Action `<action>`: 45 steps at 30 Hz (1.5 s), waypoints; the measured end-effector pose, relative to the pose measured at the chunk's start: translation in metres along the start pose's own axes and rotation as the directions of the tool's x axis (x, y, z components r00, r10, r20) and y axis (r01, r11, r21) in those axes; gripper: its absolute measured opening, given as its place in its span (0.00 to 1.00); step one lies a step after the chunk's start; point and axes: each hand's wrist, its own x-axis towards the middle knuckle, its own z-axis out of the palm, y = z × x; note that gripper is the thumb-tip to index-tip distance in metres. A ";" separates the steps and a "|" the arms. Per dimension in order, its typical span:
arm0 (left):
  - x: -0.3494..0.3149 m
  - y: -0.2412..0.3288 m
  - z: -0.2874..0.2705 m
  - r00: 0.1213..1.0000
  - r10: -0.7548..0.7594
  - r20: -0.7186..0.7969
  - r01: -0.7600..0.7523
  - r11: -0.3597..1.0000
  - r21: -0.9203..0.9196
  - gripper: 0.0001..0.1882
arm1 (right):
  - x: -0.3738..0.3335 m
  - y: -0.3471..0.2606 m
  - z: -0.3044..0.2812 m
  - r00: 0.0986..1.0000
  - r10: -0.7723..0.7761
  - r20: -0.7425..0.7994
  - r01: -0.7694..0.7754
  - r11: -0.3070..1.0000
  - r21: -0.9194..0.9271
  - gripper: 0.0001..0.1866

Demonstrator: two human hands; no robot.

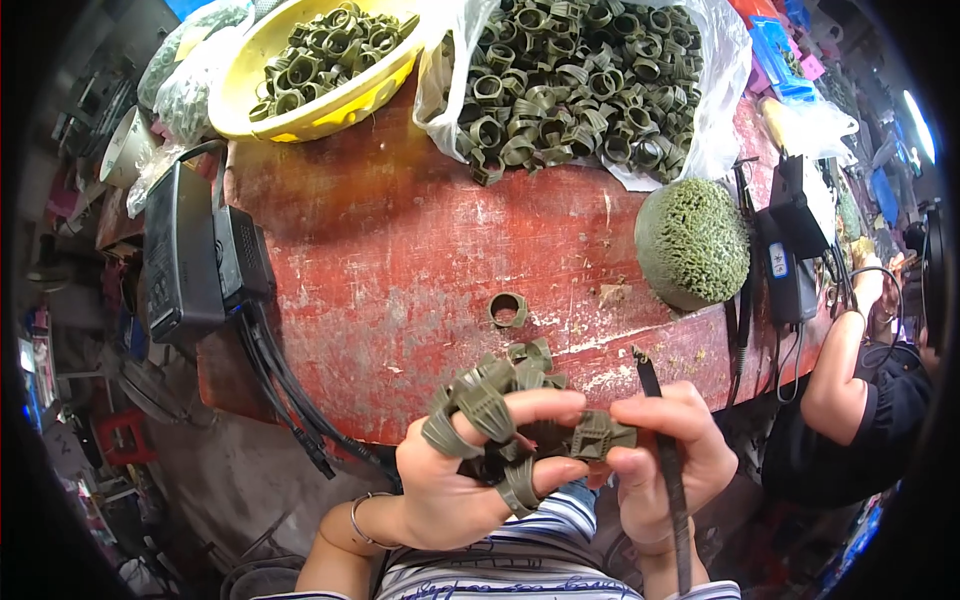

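Left hand apparently pinches 1 ring; right hand clasps 1 tool.

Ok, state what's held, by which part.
Left hand, wearing green rings, and right hand pinch another ring by its edges; the right grips a dark tool midway.

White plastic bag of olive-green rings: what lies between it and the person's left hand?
In the head view, one loose olive-green ring lies on the red table between the bag and the left hand.
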 end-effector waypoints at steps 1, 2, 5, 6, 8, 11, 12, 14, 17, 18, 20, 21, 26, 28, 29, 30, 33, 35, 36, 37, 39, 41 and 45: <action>0.001 0.000 0.001 1.000 -0.002 -0.020 0.000 0.998 -0.069 0.19 | -0.001 0.001 0.001 0.997 0.075 -0.020 -0.073 0.992 0.107 0.15; 0.001 -0.002 0.000 1.000 0.016 -0.022 -0.017 0.998 -0.060 0.18 | -0.002 0.000 0.004 0.990 0.138 -0.037 -0.126 0.968 0.218 0.14; 0.003 -0.009 -0.003 0.999 0.045 -0.014 -0.046 0.996 -0.070 0.17 | 0.000 0.001 0.010 0.977 0.207 -0.058 -0.172 0.914 0.369 0.13; 0.005 -0.011 -0.003 0.998 0.059 0.002 -0.059 0.994 -0.092 0.16 | 0.002 0.002 0.011 0.974 0.214 -0.074 -0.166 0.898 0.408 0.12; 0.010 -0.014 -0.002 0.995 0.099 0.008 -0.098 0.991 -0.090 0.15 | 0.008 0.001 0.010 0.979 0.187 -0.081 -0.142 0.912 0.384 0.13; 0.014 -0.010 -0.004 0.992 0.126 -0.022 -0.126 0.991 -0.046 0.13 | 0.010 0.009 0.012 0.984 0.166 -0.067 -0.133 0.929 0.345 0.13; 0.014 -0.006 -0.006 0.998 0.070 0.001 -0.070 0.997 -0.031 0.14 | 0.009 0.012 0.014 0.982 0.179 -0.059 -0.152 0.936 0.318 0.13; 0.014 -0.009 -0.009 0.998 0.044 0.053 -0.045 0.999 0.015 0.14 | 0.009 0.013 0.021 0.986 0.144 -0.081 -0.110 0.938 0.330 0.13; 0.012 -0.009 -0.003 0.999 -0.028 0.032 0.032 0.989 -0.148 0.13 | 0.014 0.008 0.022 0.989 0.016 -0.149 -0.004 0.997 0.079 0.22; 0.009 -0.005 -0.007 0.994 -0.102 0.023 0.105 0.961 -0.258 0.11 | 0.013 0.011 0.028 0.987 0.013 -0.160 0.011 0.989 0.149 0.22; 0.011 0.007 -0.015 0.980 -0.193 0.053 0.197 0.887 -0.419 0.09 | 0.011 0.016 0.033 0.985 0.050 -0.167 -0.007 0.969 0.248 0.21; 0.011 0.014 -0.024 0.986 -0.164 -0.017 0.155 0.954 -0.256 0.09 | 0.011 0.017 0.036 0.986 0.081 -0.147 -0.034 0.954 0.298 0.20; 0.049 0.066 -0.082 0.956 0.287 -0.057 -0.242 0.884 0.400 0.10 | 0.017 0.035 0.034 0.981 0.144 -0.133 -0.114 0.971 0.208 0.08; 0.073 0.085 -0.098 0.951 0.307 -0.048 -0.237 0.817 0.526 0.09 | 0.018 0.038 0.031 0.988 0.113 -0.104 -0.089 0.974 0.208 0.07; 0.087 0.097 -0.104 0.966 0.248 -0.066 -0.169 0.808 0.564 0.09 | 0.018 0.039 0.032 0.991 0.091 -0.095 -0.068 0.972 0.225 0.07; 0.103 0.108 -0.109 0.974 0.180 -0.139 -0.082 0.850 0.520 0.08 | 0.018 0.035 0.033 0.992 0.082 -0.096 -0.057 0.970 0.236 0.07; 0.174 0.123 -0.134 0.950 0.058 -0.306 0.137 0.804 0.578 0.06 | 0.023 0.031 0.031 0.997 0.074 -0.018 -0.069 0.978 0.198 0.07; 0.220 0.104 -0.165 0.859 0.446 -0.252 -0.003 0.497 0.868 0.14 | 0.024 0.032 0.031 0.997 0.071 -0.028 -0.064 0.980 0.190 0.06; 0.241 0.094 -0.178 0.894 0.353 -0.277 0.080 0.482 0.872 0.15 | 0.024 0.033 0.030 0.998 0.062 -0.026 -0.056 0.979 0.195 0.06; 0.249 0.096 -0.177 0.920 0.255 -0.298 0.155 0.461 0.874 0.15 | 0.024 0.035 0.029 0.998 0.053 -0.037 -0.045 0.980 0.192 0.06; 0.260 0.099 -0.177 0.928 0.247 -0.280 0.164 0.405 0.899 0.15 | 0.023 0.036 0.031 0.994 0.105 -0.014 -0.100 0.978 0.185 0.05; 0.264 0.109 -0.173 0.944 0.205 -0.257 0.193 0.289 0.938 0.13 | 0.023 0.036 0.032 0.997 0.080 -0.020 -0.076 0.983 0.167 0.06; 0.261 0.122 -0.172 0.959 0.097 -0.266 0.263 0.040 0.964 0.12 | 0.020 0.035 0.031 0.995 0.100 0.015 -0.101 0.978 0.182 0.06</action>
